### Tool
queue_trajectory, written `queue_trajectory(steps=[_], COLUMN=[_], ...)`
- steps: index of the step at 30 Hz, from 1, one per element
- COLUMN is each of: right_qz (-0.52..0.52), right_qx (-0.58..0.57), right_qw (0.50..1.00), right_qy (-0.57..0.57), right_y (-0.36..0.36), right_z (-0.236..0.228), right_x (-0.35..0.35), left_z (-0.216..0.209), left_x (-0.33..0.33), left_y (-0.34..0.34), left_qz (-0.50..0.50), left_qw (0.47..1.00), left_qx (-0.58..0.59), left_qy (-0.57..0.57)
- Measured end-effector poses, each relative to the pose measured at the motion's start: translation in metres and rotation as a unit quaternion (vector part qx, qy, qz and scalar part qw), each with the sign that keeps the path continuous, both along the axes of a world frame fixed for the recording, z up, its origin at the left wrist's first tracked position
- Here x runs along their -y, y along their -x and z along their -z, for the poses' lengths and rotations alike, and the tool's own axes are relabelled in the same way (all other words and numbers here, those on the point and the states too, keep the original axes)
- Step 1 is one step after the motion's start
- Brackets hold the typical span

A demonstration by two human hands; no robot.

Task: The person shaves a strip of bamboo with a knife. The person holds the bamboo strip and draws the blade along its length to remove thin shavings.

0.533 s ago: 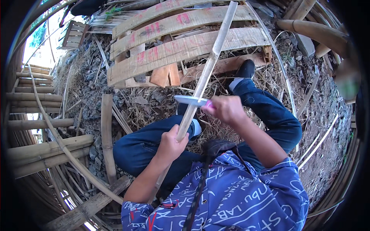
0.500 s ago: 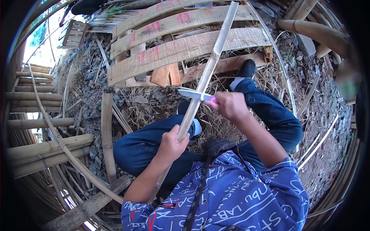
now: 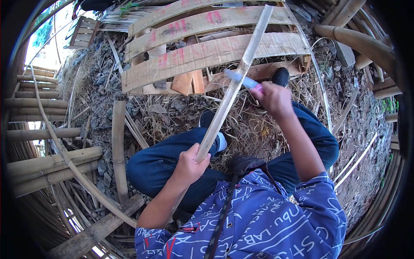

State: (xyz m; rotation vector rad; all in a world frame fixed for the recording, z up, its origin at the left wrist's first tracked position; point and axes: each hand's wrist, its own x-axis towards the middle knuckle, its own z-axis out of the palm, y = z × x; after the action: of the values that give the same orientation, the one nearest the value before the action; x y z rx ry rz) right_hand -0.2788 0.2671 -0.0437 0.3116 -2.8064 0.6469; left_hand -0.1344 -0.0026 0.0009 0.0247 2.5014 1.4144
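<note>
A long, pale split-bamboo strip (image 3: 224, 107) slants from under my left forearm up over the wooden pallet. My left hand (image 3: 192, 165) is closed round its lower part, above my left thigh. In my right hand (image 3: 274, 98) is a knife (image 3: 243, 80) with a pinkish-purple handle, the fingers wrapped round it. Its blade lies across the strip, pointing left, a little below the strip's knot. The far end of the strip stands above the slats, and its near end is hidden beneath my left arm.
Ahead lies a slatted wooden pallet (image 3: 181, 58) with red marks. Bamboo poles (image 3: 56, 166) are stacked at the left, and a thick pole (image 3: 358, 39) juts in at upper right. Dry shavings (image 3: 246, 129) cover the ground between my legs. A small wooden crate (image 3: 82, 33) stands far left.
My right hand has pushed the knife forward along the bamboo strip, away from my body. The strip's far end has shifted slightly right, while my left hand keeps its grip.
</note>
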Motion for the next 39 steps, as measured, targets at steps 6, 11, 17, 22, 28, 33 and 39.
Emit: queue_trajectory(steps=[6, 11, 17, 22, 28, 33, 39], right_qz=[-0.015, -0.026, 0.002, 0.102, 0.105, 0.092, 0.061], right_qx=[-0.033, -0.045, -0.043, 0.042, 0.152, 0.318, 0.141], right_qw=[0.999, 0.999, 0.990, 0.903, 0.628, 0.491, 0.944], right_qy=[-0.014, -0.004, 0.138, 0.414, 0.756, 0.806, 0.292], right_y=[-0.003, -0.006, -0.011, -0.023, -0.026, -0.033, -0.022], right_z=[0.002, 0.008, 0.036, 0.059, 0.039, 0.023, 0.017], right_x=[0.002, -0.001, 0.021, 0.069, 0.118, 0.108, 0.046], left_z=[-0.003, -0.006, 0.001, -0.001, 0.003, 0.020, 0.020], left_x=[0.009, 0.014, 0.011, 0.003, -0.004, 0.000, -0.001], left_y=[-0.007, -0.008, -0.016, -0.013, -0.009, -0.012, -0.012], left_qz=[-0.014, 0.008, 0.003, 0.001, -0.028, -0.004, -0.007], left_qw=[0.999, 0.997, 0.987, 0.972, 0.956, 0.984, 0.998], left_qx=[0.035, 0.061, 0.109, 0.163, 0.210, 0.101, 0.038], left_qy=[-0.027, -0.045, -0.118, -0.171, -0.202, -0.146, -0.046])
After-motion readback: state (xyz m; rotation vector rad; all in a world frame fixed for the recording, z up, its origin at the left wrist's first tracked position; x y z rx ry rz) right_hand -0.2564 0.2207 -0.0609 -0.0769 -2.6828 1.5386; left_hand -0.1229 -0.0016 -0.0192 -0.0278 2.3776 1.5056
